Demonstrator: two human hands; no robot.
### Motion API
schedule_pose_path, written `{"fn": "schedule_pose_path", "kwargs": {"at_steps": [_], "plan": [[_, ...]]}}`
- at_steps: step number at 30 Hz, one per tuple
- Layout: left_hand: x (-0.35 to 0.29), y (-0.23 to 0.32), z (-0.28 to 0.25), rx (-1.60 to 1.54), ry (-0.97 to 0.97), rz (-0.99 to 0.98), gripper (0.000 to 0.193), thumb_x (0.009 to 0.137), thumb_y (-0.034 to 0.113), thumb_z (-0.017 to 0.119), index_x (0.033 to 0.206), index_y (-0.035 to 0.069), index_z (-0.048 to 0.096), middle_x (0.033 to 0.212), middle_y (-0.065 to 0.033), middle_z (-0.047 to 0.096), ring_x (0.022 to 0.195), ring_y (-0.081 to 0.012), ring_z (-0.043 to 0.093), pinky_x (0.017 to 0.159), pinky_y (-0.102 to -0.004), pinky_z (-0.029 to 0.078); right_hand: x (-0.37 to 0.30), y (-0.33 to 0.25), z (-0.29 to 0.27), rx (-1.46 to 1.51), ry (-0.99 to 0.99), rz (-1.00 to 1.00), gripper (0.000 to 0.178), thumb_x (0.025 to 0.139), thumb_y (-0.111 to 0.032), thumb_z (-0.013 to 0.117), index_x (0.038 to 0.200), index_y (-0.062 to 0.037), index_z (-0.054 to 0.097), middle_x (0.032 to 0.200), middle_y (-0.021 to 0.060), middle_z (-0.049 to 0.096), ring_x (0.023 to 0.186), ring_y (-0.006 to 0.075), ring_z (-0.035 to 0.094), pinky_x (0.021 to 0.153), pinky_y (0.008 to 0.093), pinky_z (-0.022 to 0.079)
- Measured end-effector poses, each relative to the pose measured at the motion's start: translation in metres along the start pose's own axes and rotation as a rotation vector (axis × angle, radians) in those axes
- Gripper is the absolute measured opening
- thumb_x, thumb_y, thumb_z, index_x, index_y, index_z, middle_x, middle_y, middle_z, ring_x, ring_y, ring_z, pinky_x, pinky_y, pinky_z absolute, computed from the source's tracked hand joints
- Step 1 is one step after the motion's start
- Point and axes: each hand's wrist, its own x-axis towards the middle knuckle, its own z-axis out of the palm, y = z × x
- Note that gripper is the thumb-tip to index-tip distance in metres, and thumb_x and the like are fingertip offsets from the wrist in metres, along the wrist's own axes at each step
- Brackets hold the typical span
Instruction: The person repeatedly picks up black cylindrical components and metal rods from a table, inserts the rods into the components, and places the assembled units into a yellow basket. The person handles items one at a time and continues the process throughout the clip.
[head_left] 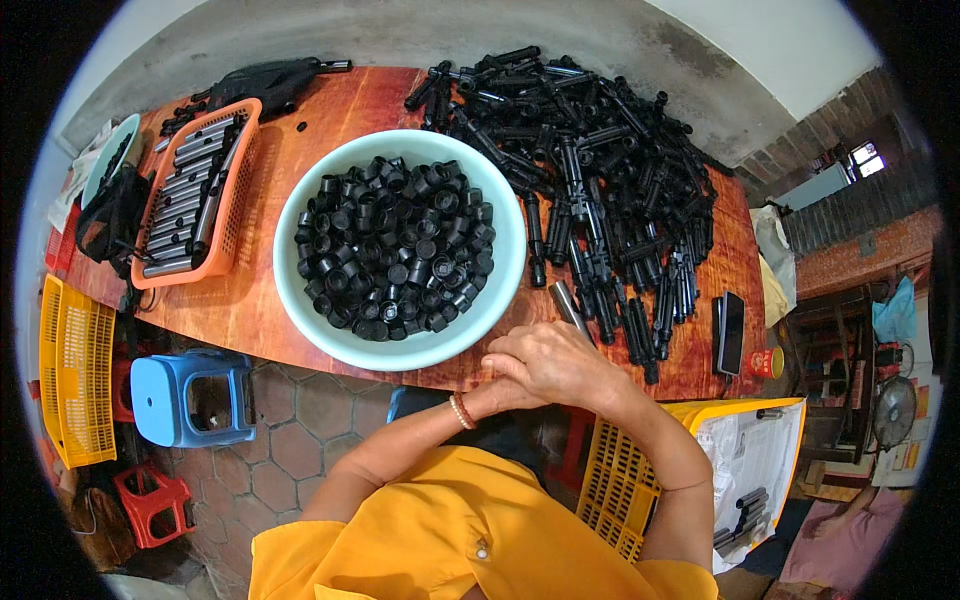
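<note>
My two hands are together at the table's near edge, to the right of the light-green basin. My right hand [560,362] lies over the left, its fingers curled; what they close on is hidden. My left hand [508,394], with beaded bracelets at the wrist, is mostly covered, so its fingers do not show. A silver metal tube [567,305] sticks out just beyond my right knuckles; whether a hand grips it is unclear. The basin [290,315] holds many small black plastic caps [395,245]. A large heap of black tubular parts [620,180] covers the table's far right.
An orange basket [250,185] of silver tubes stands on the wooden table [190,312] at left. A phone [732,333] and a red-yellow can [766,362] sit at right. Yellow crates [622,485], a blue stool [190,398] and another person's arm [845,515] are below.
</note>
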Motion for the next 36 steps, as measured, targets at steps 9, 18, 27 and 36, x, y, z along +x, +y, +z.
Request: {"fn": "schedule_pose_path", "kwargs": {"at_steps": [9,18,27,36], "plan": [[0.004,0.007,0.014,-0.036,0.031,-0.034,0.034,0.084,0.012,0.063,0.114,0.002,0.051,0.116,-0.0153,0.054,0.109,-0.0228,0.052,0.091,-0.0383,0.043,-0.002,-0.003,0.005,0.026,0.053,0.105,0.037,0.092,-0.032,0.050,0.079,-0.0021,0.067,0.077,0.0173,0.066,0.073,0.0349,0.064,0.065,0.0449,0.050],[0.007,0.007,0.029,-0.022,0.137,0.008,0.030,0.081,0.011,0.063,0.108,0.001,0.053,0.106,-0.0138,0.056,0.100,-0.0208,0.054,0.084,-0.0371,0.044,-0.004,-0.018,0.003,-0.135,0.072,0.392,0.038,0.092,-0.033,0.050,0.080,-0.0007,0.067,0.076,0.0205,0.065,0.074,0.0360,0.064,0.068,0.0445,0.050],[0.015,0.024,0.006,-0.050,0.113,-0.044,0.024,0.077,0.011,0.067,0.096,0.002,0.055,0.087,-0.0040,0.055,0.080,-0.0119,0.051,0.069,-0.0312,0.043,-0.016,0.018,0.000,0.749,0.537,0.198,0.051,0.100,-0.040,0.032,0.114,0.0003,0.061,0.090,0.0114,0.067,0.083,0.0190,0.064,0.080,0.0307,0.048],[0.010,0.018,0.003,-0.032,0.270,0.126,0.042,0.085,0.017,0.056,0.119,0.003,0.036,0.092,-0.0073,0.047,0.088,-0.0173,0.045,0.080,-0.0333,0.040,-0.064,0.048,0.072,1.031,1.055,0.468,0.044,0.102,-0.030,0.029,0.106,0.0026,0.059,0.074,0.0023,0.056,0.068,0.0095,0.054,0.062,0.0242,0.043]]}}
